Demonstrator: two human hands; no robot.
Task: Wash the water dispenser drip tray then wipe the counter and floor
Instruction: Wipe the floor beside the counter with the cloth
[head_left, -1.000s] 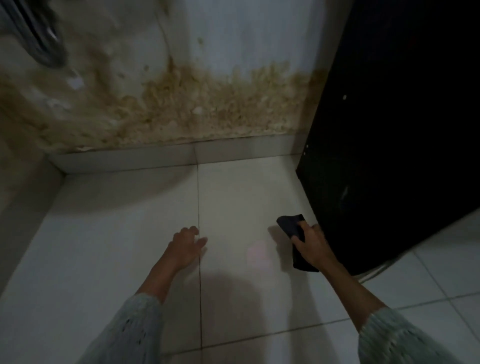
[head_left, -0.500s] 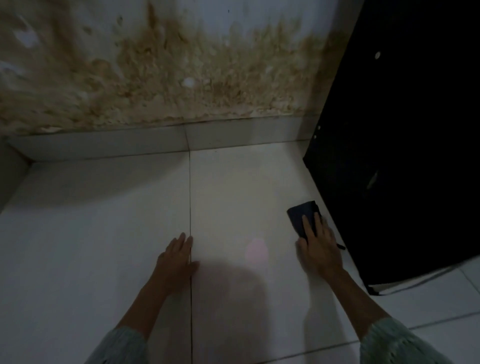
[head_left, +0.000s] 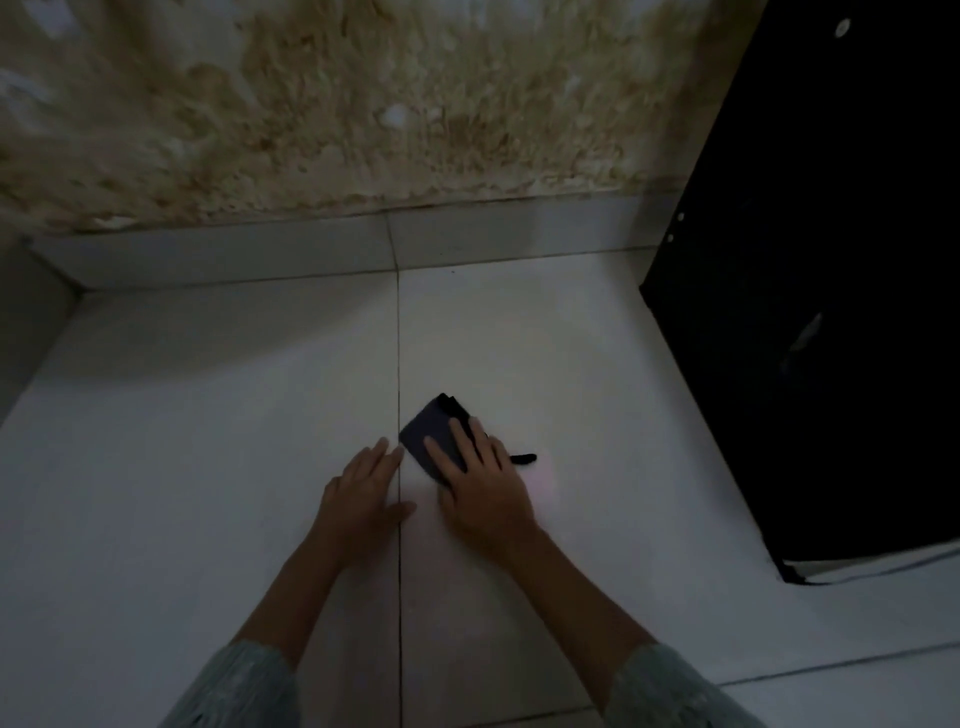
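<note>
A dark folded cloth (head_left: 428, 434) lies flat on the white tiled floor (head_left: 208, 415), just right of a tile joint. My right hand (head_left: 480, 488) presses down on the cloth with straight, spread fingers and covers its near half. My left hand (head_left: 363, 493) rests flat on the floor beside it, fingers straight, its fingertips almost touching the cloth's left corner. The scene is dim.
A tall black appliance (head_left: 831, 312) stands on the floor at the right, with a thin cable (head_left: 883, 564) at its base. A stained, peeling wall (head_left: 363, 114) with a pale skirting tile (head_left: 260, 254) runs across the back. A second wall closes the left corner.
My right hand has slid the cloth leftward, away from the black appliance to the tile joint near my left hand. The left hand has stayed flat on the floor.
</note>
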